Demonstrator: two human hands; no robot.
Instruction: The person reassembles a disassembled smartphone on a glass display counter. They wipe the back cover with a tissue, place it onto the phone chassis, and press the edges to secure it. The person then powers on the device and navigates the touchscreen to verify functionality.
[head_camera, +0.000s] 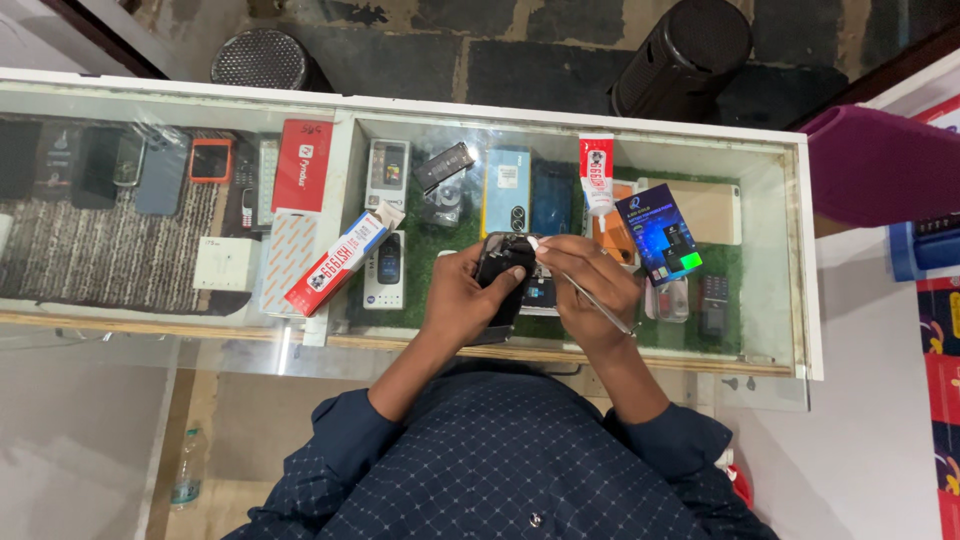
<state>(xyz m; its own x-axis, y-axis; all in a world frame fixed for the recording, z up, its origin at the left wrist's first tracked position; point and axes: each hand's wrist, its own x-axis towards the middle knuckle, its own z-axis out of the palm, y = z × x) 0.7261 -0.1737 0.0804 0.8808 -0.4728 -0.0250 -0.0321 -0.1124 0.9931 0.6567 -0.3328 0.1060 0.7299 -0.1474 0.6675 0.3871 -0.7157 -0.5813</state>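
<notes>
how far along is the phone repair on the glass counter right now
Done, it seems: the dark phone looks opened, though the view is too small to be sure, and the glue tube lies out of its red box. In hand: the left hand grips the phone while the right hand holds thin tweezers at its top edge. Left: the dark packet lies beside them, and the phone is not closed.

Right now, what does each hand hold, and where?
Left hand grips the dark phone around its sides; right hand holds thin metal tweezers mid-shaft.
</notes>
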